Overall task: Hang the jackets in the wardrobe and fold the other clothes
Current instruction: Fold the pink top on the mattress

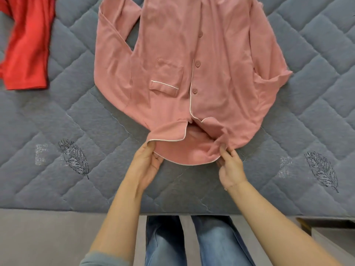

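Observation:
A pink button-up pyjama shirt with white piping and a chest pocket lies front-up on the grey quilted mattress, collar toward me. Both sleeves are folded in along the body. My left hand pinches the left collar flap at its near corner. My right hand pinches the bunched right side of the collar. The shirt's far hem runs out of view at the top.
A red garment lies crumpled at the mattress's far left. Embroidered leaf marks sit on the mattress near me. The mattress edge runs just in front of my jeans-clad legs. A pale furniture corner shows at the lower right.

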